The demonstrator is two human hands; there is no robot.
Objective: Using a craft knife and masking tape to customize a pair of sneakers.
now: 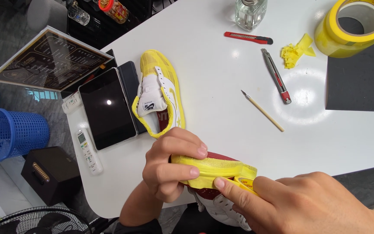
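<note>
My left hand (169,164) grips a white and dark red shoe (215,167) whose sole is wrapped in yellow masking tape, held on its side at the near edge of the white table (221,108). My right hand (308,203) pinches a strip of the yellow tape against the shoe's sole near the toe, thumb pressing it down. A second matching shoe (161,93), also partly covered in yellow tape, lies flat on the table just beyond my left hand.
A tablet (107,108), a remote (87,149) and a framed board (50,58) lie at the left. A thin-handled craft knife (262,111), two utility knives (275,76) (247,37), crumpled tape scraps (295,52), a large yellow tape roll (356,26), a black mat (362,76) and a glass bottle (250,13) sit farther right. A blue basket (14,132) stands on the floor.
</note>
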